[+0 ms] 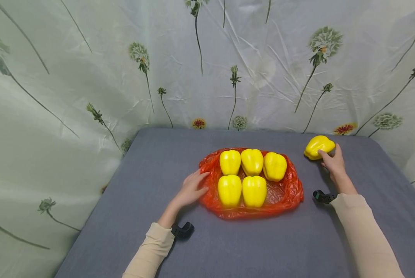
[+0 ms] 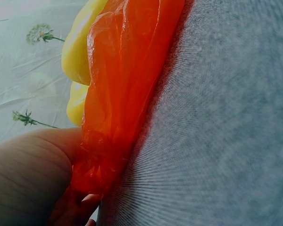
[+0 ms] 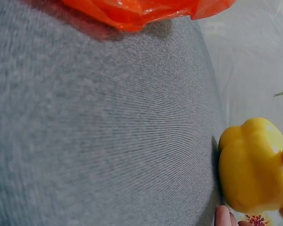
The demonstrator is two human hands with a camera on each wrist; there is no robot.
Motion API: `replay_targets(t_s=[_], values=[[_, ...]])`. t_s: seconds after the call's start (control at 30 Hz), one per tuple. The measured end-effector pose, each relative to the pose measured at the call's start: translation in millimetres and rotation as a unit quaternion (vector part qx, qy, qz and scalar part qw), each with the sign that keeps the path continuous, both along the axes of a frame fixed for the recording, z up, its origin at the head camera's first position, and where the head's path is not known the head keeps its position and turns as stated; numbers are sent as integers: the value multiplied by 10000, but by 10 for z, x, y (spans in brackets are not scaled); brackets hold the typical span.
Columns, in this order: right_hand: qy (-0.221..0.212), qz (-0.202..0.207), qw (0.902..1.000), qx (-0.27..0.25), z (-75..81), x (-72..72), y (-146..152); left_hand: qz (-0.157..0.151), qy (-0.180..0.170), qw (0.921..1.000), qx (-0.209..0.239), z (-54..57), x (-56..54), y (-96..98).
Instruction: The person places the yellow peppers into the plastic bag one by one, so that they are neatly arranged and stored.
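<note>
A red plastic bag [image 1: 283, 197] lies opened out on the table, with several yellow bell peppers [image 1: 229, 191] standing in two rows inside it. My left hand [image 1: 191, 188] holds the bag's left edge; in the left wrist view the red film [image 2: 122, 80] bunches between thumb and fingers. Toward the back right, my right hand [image 1: 334, 164] grips a separate yellow bell pepper [image 1: 318, 146] lying on its side. Up close, that pepper [image 3: 252, 165] shows fingertips on its right side and below it, and it appears to touch the table.
A grey cloth [image 1: 151, 166] covers the table. Behind and to the left hangs a pale curtain [image 1: 103, 69] printed with flowers. Black curved wrist devices are on the left wrist [image 1: 183, 231] and the right wrist [image 1: 323, 197]. The bag's front right part holds no pepper.
</note>
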State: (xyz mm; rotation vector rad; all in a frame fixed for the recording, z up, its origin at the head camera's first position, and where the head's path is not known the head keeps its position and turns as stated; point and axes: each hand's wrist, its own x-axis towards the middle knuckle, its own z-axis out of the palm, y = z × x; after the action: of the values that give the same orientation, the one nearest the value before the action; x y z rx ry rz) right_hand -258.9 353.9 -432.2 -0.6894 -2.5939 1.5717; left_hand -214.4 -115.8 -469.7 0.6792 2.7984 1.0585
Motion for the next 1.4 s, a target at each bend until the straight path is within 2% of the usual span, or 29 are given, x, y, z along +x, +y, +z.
replay_targets(t_s=[0.2,0.57,0.9,1.2,1.4], values=[[285,130,9990,309,-24,9,-26,-3,25,10000,-42,0,12,-4],[790,-43,9961,382,-106,38,-94,-45,58,10000,-25,3,12,-11],[1359,438,9892,338,-139,73,-118,-12,78,10000,-1,-11,17,-13],[1373,228,9900,246,-145,92,-155,-31,19,10000,-21,-4,17,-8],[1493,232,9885,109,-157,111,-170,-23,30,10000,-42,7,11,-2]])
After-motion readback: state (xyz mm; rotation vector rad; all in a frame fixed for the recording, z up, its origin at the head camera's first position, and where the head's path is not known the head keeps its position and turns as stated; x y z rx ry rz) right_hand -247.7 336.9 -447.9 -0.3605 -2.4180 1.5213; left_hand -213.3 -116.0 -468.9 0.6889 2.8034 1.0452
